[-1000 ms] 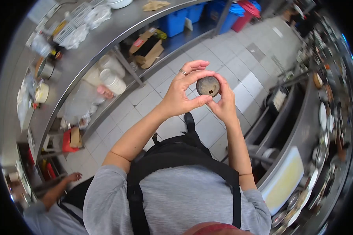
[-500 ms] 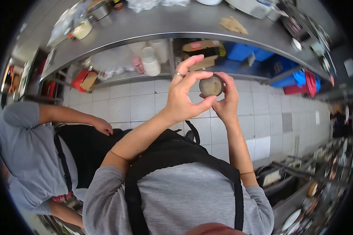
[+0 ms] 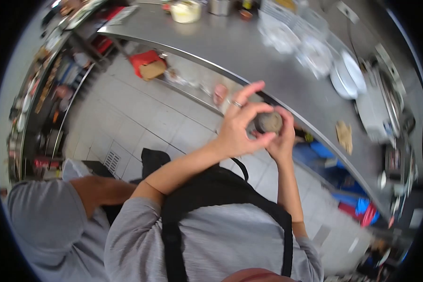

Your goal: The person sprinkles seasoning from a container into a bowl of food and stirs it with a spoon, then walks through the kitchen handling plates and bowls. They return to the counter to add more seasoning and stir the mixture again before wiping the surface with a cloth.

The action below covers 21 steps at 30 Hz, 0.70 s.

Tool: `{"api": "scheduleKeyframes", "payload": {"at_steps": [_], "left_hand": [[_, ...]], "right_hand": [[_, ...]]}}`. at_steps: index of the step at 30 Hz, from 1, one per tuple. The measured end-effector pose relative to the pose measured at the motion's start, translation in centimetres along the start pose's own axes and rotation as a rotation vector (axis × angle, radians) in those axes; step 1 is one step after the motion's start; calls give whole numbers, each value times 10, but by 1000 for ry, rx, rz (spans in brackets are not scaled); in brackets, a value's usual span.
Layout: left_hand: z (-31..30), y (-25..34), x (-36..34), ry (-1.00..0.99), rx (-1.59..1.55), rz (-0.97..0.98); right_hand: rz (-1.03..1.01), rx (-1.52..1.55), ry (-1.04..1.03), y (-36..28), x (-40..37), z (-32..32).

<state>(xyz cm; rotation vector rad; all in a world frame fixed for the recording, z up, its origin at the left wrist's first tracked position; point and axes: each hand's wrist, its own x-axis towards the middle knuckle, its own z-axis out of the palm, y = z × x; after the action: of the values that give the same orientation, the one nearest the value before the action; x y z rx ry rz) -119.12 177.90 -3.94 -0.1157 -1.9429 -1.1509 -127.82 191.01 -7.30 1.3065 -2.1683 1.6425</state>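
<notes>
Held up in front of my chest is a small round jar-like container (image 3: 270, 122) with a dark side and a blurred beige-grey round face. Thumb and index finger of my left hand (image 3: 239, 130) pinch it from the left, while the other fingers, one with a ring, stick up. My right hand (image 3: 283, 138) wraps round its right side, fingers curled behind it. The container overlaps the front edge of the steel counter (image 3: 310, 101) in this view.
On the counter are a white tub (image 3: 185, 11), plastic bags (image 3: 315, 56), white bowls (image 3: 348, 75) and a beige glove-like cloth (image 3: 344, 137). A co-worker in a grey shirt (image 3: 49, 216) is close at my left. Below the counter sits a red box (image 3: 145, 62).
My view has turned left, so the counter now slants down to the right. Both hands still hold the container, its round face tipped slightly. The co-worker appears nearer my left arm.
</notes>
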Motion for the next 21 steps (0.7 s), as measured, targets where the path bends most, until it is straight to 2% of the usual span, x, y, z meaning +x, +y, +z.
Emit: {"api": "scheduleKeyframes", "payload": {"at_steps": [2,3,5,8,12,13,15,18,20,21], "left_hand": [[-16,-16,10,17,58,-44],[-23,-24,17,34,81,-44],[-37,-35,27,72,130,-64],[-53,-58,45,204,167,-116],[-86,-94,62,190,331,-202],[-99,-104,66,143,404,-169],[-136,-123,64,37,567,-156],[-195,-141,28,-92,774,-413],[-226,-148,-9,-59,865,-601],[-238,-151,-29,-9,891,-690]], "right_hand": [[-6,185,-65,12,24,24],[81,263,-159,13,35,33],[97,367,-199,13,59,57],[148,390,-256,22,91,89],[185,380,-397,47,144,118],[156,409,-450,62,162,124],[291,594,-516,89,205,135],[378,668,-607,113,293,150],[-44,424,-551,149,351,176],[-272,181,-513,154,382,183]]}}
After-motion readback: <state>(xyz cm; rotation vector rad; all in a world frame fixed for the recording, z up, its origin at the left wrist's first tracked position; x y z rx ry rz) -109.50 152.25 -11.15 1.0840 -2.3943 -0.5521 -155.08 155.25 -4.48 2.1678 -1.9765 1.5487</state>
